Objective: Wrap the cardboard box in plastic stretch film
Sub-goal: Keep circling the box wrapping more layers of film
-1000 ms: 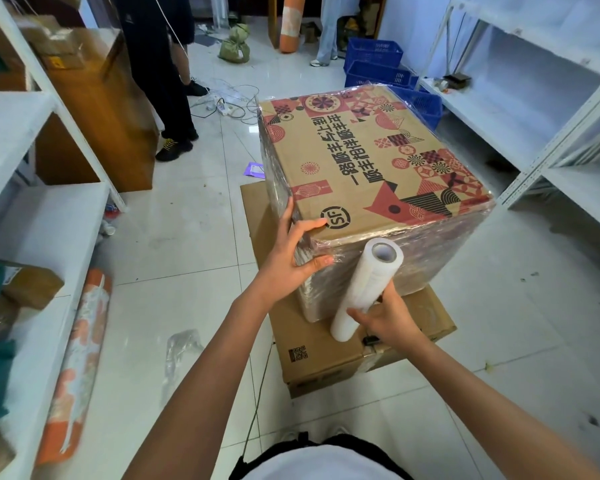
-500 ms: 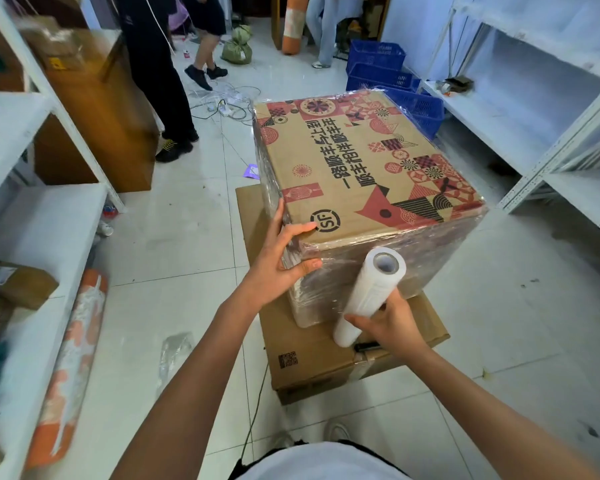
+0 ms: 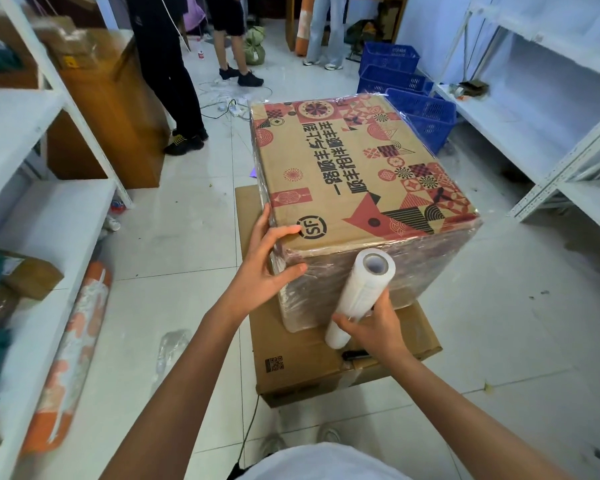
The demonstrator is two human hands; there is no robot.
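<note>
A printed cardboard box [image 3: 354,174] with red patterns and an SF logo stands on a flat plain carton [image 3: 309,362] on the floor. Its sides shine with clear stretch film. My left hand [image 3: 267,268] lies spread over the box's near left corner, fingers straight on the top edge and the front face. My right hand [image 3: 371,327] grips the lower part of a white roll of stretch film [image 3: 361,296], held upright and tilted against the box's front face.
White metal shelves [image 3: 32,209] line the left side and more shelves [image 3: 568,168] the right. Blue crates [image 3: 420,112] sit behind the box. People's legs [image 3: 174,81] stand at the back left beside a brown cabinet [image 3: 115,109]. Cables and a crumpled film scrap [image 3: 170,344] lie on the tiles.
The box has turned a little, its near corner swinging towards me under my left hand. The roll stays in my right hand against the front face. People at the back have shifted.
</note>
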